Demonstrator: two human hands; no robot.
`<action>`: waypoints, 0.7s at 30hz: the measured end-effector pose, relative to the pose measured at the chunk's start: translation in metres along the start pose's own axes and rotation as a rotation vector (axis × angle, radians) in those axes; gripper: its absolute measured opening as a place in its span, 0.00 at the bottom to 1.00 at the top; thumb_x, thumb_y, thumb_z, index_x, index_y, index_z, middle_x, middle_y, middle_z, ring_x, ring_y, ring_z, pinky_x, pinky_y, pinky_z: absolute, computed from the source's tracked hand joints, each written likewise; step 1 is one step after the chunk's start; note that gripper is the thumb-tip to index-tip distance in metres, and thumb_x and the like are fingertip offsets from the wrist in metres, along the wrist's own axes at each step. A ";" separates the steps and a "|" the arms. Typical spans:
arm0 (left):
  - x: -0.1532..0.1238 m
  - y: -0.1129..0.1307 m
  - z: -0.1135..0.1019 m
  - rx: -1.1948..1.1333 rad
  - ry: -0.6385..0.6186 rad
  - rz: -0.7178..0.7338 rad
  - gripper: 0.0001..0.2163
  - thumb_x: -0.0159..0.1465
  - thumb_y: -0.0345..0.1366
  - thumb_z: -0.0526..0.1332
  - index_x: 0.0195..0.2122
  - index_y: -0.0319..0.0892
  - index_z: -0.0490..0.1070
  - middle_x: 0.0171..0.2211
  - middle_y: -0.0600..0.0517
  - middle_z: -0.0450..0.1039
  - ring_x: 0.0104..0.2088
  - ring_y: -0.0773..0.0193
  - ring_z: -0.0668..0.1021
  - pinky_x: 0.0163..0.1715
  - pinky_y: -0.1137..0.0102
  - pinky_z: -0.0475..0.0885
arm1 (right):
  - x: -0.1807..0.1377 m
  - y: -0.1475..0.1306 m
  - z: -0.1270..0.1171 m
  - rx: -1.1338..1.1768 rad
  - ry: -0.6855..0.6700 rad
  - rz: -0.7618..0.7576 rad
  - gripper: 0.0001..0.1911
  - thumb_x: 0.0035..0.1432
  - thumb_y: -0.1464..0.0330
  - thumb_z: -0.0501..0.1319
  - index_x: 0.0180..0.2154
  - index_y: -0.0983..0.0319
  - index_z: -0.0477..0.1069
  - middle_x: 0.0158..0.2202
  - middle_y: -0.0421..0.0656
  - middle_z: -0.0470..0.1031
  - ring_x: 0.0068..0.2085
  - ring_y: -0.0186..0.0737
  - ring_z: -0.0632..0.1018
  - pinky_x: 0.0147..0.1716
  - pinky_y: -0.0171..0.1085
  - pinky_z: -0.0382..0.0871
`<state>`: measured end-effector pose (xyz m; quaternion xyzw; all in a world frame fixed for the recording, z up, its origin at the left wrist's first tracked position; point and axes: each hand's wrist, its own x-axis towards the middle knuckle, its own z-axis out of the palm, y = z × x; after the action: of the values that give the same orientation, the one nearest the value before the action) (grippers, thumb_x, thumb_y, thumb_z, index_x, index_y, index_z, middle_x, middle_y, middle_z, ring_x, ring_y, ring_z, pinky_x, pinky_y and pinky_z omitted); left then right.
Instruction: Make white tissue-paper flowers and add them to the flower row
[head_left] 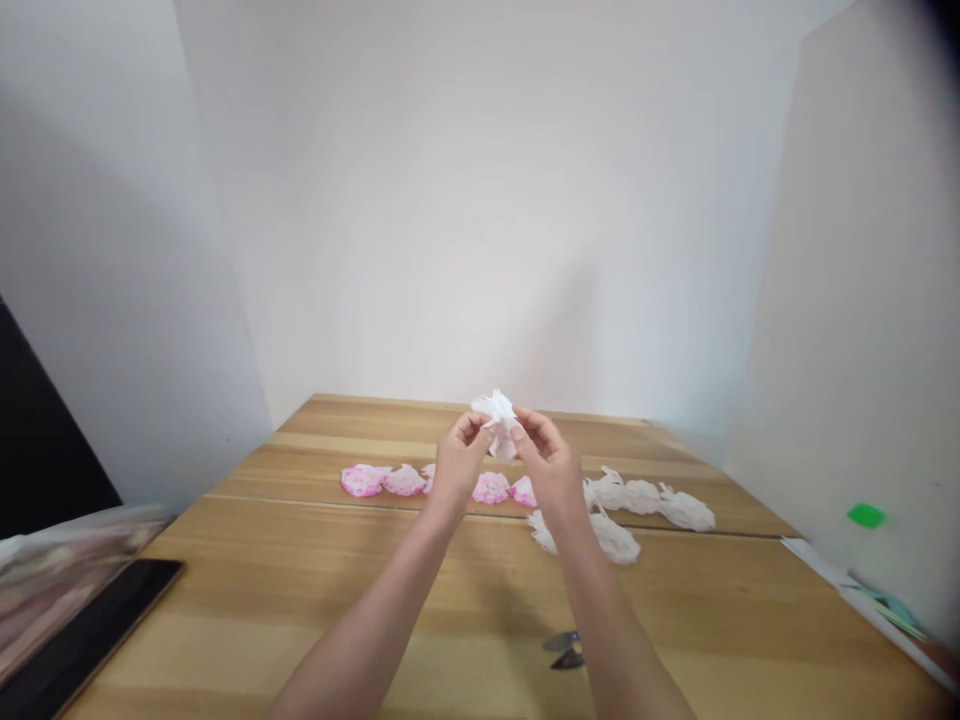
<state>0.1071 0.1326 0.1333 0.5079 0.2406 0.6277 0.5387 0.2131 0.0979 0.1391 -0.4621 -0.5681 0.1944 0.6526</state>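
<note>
Both my hands are raised above the wooden table (300,560) and hold a small white paper flower (498,417) between them. My left hand (459,462) pinches its left side, my right hand (546,462) pinches its right side. Behind my hands lies a row of pink-and-white paper flowers (382,480). To the right lie several white paper flowers (660,502).
A dark phone or tablet (97,625) lies at the table's left front edge beside a plastic-wrapped packet (52,560). Small scissors (564,648) lie between my forearms. Papers and a green note (866,516) are at the right. White walls close in the table.
</note>
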 end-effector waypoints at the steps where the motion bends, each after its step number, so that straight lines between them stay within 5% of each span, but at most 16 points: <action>1: -0.002 -0.002 0.001 0.076 0.002 0.050 0.07 0.55 0.37 0.62 0.30 0.38 0.68 0.26 0.55 0.71 0.27 0.71 0.73 0.30 0.76 0.68 | -0.001 -0.001 0.000 -0.095 0.017 -0.075 0.19 0.55 0.62 0.60 0.47 0.63 0.71 0.45 0.49 0.75 0.45 0.44 0.76 0.39 0.39 0.72; 5: -0.009 -0.003 0.002 0.191 -0.024 0.180 0.06 0.58 0.36 0.61 0.30 0.38 0.70 0.27 0.54 0.72 0.30 0.70 0.74 0.33 0.76 0.68 | -0.002 -0.006 0.000 -0.246 0.111 -0.181 0.13 0.57 0.61 0.59 0.40 0.62 0.75 0.35 0.44 0.77 0.36 0.40 0.75 0.36 0.37 0.69; 8: -0.008 0.003 -0.001 -0.066 -0.062 0.045 0.07 0.57 0.37 0.63 0.30 0.38 0.68 0.27 0.55 0.71 0.28 0.71 0.73 0.32 0.75 0.69 | 0.004 -0.004 -0.001 -0.011 0.094 -0.010 0.15 0.57 0.58 0.59 0.34 0.63 0.74 0.27 0.41 0.75 0.28 0.37 0.73 0.28 0.34 0.67; 12: -0.009 0.009 -0.004 -0.327 -0.122 -0.135 0.10 0.55 0.39 0.65 0.31 0.39 0.66 0.29 0.54 0.72 0.29 0.69 0.73 0.32 0.72 0.71 | 0.007 0.003 0.001 0.260 0.063 0.112 0.18 0.55 0.55 0.60 0.35 0.63 0.73 0.28 0.41 0.76 0.28 0.36 0.73 0.27 0.34 0.67; 18: -0.014 0.012 -0.003 0.007 -0.001 0.123 0.12 0.53 0.36 0.68 0.36 0.40 0.68 0.32 0.53 0.72 0.33 0.69 0.73 0.33 0.75 0.67 | -0.011 -0.009 0.003 -0.173 0.079 -0.117 0.14 0.57 0.58 0.59 0.33 0.61 0.75 0.27 0.40 0.75 0.29 0.36 0.73 0.31 0.34 0.66; 21: -0.014 0.012 -0.005 -0.064 0.033 0.051 0.10 0.55 0.39 0.65 0.31 0.39 0.68 0.27 0.55 0.69 0.27 0.71 0.70 0.29 0.76 0.65 | -0.013 -0.012 0.003 -0.021 0.031 -0.042 0.14 0.57 0.57 0.59 0.33 0.61 0.74 0.27 0.40 0.74 0.28 0.36 0.73 0.29 0.34 0.66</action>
<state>0.0962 0.1176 0.1365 0.4860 0.2165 0.6568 0.5344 0.2038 0.0829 0.1411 -0.4599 -0.5695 0.1673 0.6604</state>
